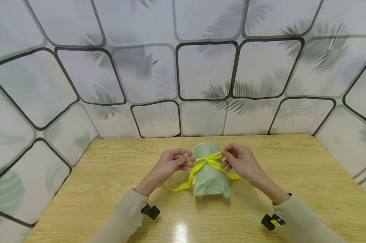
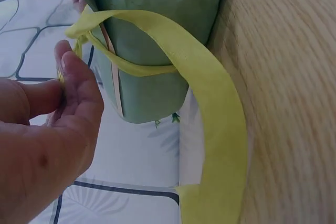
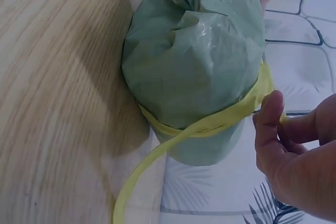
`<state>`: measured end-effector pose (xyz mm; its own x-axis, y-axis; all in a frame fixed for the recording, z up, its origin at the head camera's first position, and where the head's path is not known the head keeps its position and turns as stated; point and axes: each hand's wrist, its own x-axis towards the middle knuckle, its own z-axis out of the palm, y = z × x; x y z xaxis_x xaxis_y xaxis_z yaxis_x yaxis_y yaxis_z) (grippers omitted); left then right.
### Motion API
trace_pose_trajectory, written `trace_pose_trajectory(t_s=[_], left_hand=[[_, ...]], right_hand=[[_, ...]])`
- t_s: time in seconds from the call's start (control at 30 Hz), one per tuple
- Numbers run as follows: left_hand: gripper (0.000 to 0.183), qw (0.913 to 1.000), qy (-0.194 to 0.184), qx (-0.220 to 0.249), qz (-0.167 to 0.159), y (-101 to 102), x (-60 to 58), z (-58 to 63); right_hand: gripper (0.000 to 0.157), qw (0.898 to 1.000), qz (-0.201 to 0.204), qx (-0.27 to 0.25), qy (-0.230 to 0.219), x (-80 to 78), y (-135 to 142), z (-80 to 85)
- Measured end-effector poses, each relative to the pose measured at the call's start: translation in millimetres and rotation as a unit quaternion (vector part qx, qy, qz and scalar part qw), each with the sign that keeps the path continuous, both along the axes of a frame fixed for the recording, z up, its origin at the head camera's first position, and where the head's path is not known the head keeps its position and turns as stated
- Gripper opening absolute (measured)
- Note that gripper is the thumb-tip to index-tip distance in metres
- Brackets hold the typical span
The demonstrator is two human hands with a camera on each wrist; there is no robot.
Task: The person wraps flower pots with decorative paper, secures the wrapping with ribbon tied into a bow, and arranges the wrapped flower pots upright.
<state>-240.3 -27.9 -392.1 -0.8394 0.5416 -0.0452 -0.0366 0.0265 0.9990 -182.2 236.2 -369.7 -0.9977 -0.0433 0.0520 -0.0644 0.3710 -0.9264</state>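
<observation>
In the head view, a rounded bundle wrapped in pale green paper [image 1: 211, 184] lies on the table between the two hands. A yellow ribbon [image 1: 206, 158] goes around its middle and is knotted on top. The left hand [image 1: 174, 161] pinches ribbon between thumb and fingers, left of the knot. On the other side, the right hand [image 1: 240, 163] pinches a stretched, doubled-looking piece of the ribbon. One loose tail [image 2: 223, 124] curves down in the left wrist view. The right wrist view shows another tail [image 3: 134, 177] and the bundle's crumpled, folded end [image 3: 194, 51].
The wooden table [image 1: 116, 168] has pale wood grain. Behind it and along both sides hangs a light sheet [image 1: 205, 72] with dark outlined squares and leaf prints. Small black devices are strapped at the left wrist [image 1: 151, 212] and right wrist [image 1: 271, 222].
</observation>
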Motion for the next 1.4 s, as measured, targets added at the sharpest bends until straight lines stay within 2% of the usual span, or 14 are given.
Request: trace_pose_trajectory(t_s=[0.17,0.37,0.57,0.77,0.87,0.97,1.07,1.13,1.2,1.23,1.33,1.4], left_hand=[[0.029,0.9998,0.011,-0.015,0.005,2,0.4,1.0],[0.029,0.9993,0.019,-0.025,0.019,5,1.2,3.6],[0.028,0.9966,0.038,-0.056,0.046,7,1.9,1.6],[0.028,0.9949,0.035,-0.065,0.068,9,2.6,0.1],[0.028,0.9946,0.032,-0.060,0.078,11,3.3,1.0],[0.028,0.9942,0.031,-0.057,0.086,12,3.8,2.0],[0.027,0.9932,0.037,-0.062,0.091,12,3.9,1.4],[0.025,0.9921,0.046,-0.071,0.092,12,3.3,-0.1],[0.024,0.9909,0.056,-0.080,0.092,13,2.7,-1.7],[0.023,0.9903,0.061,-0.085,0.092,13,2.7,-2.2],[0.022,0.9886,0.073,-0.091,0.095,13,2.3,-3.1],[0.022,0.9873,0.078,-0.096,0.100,13,3.2,-2.1]], right_hand=[[0.024,0.997,-0.001,-0.066,-0.034,0.2,1,0.8],[0.020,0.985,0.012,-0.162,-0.056,-2.8,-3,2.7],[0.025,0.976,0.021,-0.205,-0.066,-1.3,1,2.9],[0.030,0.966,0.031,-0.237,-0.098,-0.3,6,1.7],[0.035,0.975,0.047,-0.194,-0.097,0.0,8,0.7],[0.038,0.990,0.052,-0.111,-0.074,0.6,9,0.5],[0.032,0.999,0.036,-0.021,-0.024,0.9,10,-0.7],[0.026,0.998,0.024,0.047,0.026,1.1,11,-2.0],[0.021,0.988,0.025,0.125,0.091,1.2,13,-3.7],[0.020,0.978,0.033,0.164,0.128,1.3,14,-4.5],[0.020,0.929,0.058,0.270,0.247,0.7,18,-6.5],[0.021,0.902,0.065,0.302,0.300,0.4,21,-7.7]])
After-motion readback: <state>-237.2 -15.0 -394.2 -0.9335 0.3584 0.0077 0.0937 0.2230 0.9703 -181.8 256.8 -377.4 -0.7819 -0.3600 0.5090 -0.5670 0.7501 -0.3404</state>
